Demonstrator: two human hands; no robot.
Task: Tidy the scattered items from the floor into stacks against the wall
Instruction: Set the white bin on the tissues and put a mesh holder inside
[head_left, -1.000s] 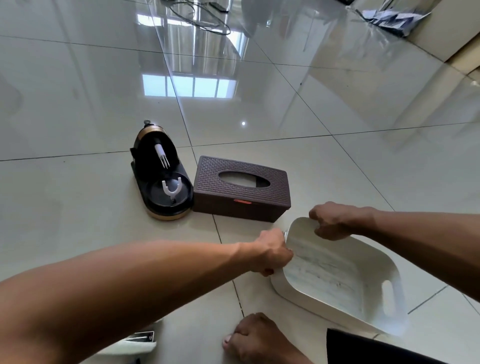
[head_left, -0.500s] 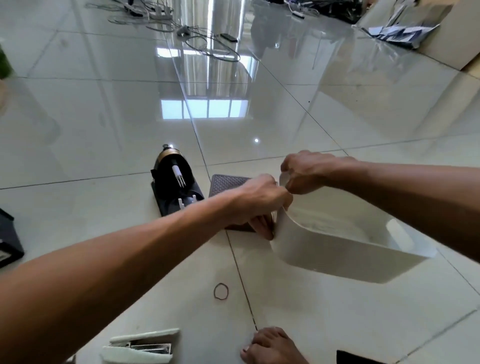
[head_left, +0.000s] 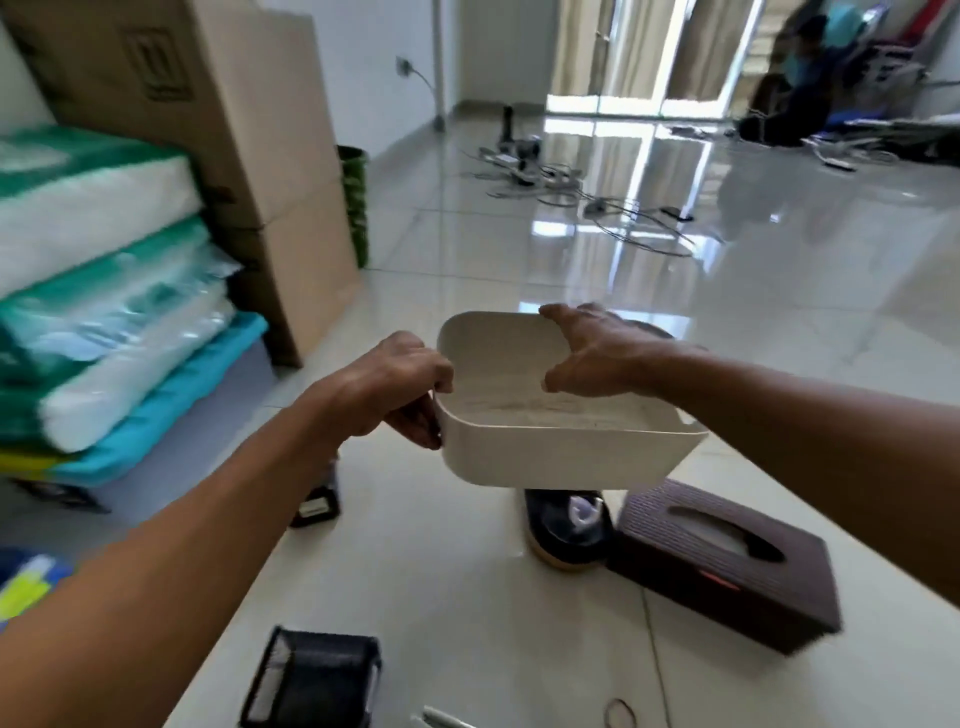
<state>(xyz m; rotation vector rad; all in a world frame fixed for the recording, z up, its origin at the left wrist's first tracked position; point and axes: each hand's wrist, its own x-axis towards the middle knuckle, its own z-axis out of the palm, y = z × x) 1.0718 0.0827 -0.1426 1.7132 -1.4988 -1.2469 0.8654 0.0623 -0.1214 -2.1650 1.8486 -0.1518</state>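
The shallow cream plastic tray with rounded corners (head_left: 566, 447) is held in the air, clear of the glossy tiled floor (head_left: 467, 597), roughly level with its open side up. The left hand (head_left: 387, 397) grips the tray's left end, thumb over the rim and fingers curled beneath. The right hand (head_left: 592, 351) rests over the far right rim with fingers spread rather than clenched; whether it bears weight cannot be told. A two-handed hold at opposite sides probably keeps the wide, light tray level during carrying.

The tray lies between the hands, directly above the black appliance base with a tan rim (head_left: 566, 525), which is just beside the brown woven-texture tissue box (head_left: 727, 561). Both are on the floor. The stack of white and teal plastic-wrapped packs (head_left: 104, 312) and the tall brown cardboard cartons (head_left: 249, 156) stand to the left, a likely destination.
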